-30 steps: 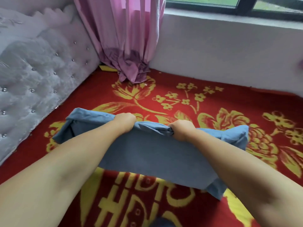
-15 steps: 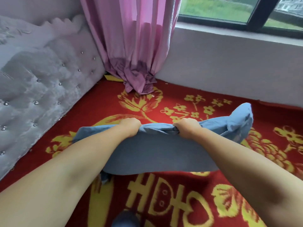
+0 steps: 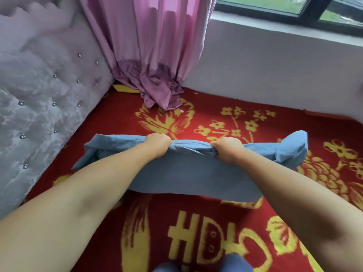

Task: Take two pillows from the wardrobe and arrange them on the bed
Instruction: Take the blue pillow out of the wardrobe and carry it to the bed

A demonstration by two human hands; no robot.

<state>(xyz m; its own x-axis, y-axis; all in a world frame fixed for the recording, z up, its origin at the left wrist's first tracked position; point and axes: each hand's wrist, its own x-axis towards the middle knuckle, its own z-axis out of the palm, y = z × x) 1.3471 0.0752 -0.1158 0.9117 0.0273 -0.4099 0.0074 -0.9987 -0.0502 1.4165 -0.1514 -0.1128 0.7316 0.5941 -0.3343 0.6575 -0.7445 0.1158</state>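
Note:
A blue pillow lies stretched across the red and yellow bedcover, held a little above it. My left hand grips its far edge left of the middle. My right hand grips the same edge to the right, fabric bunched between the two fists. The pillow's right corner stands curled upward. Its left end droops toward the headboard side. A second blue shape shows at the bottom edge, too cut off to identify.
A grey tufted headboard runs along the left. A pink curtain hangs into the far corner and pools on the bedcover. A pale wall under a window borders the far side.
The pillow has been shaken: its right corner flipped up from lying flat, and its left end has spread out toward the headboard. Both hands kept their grip on the far edge.

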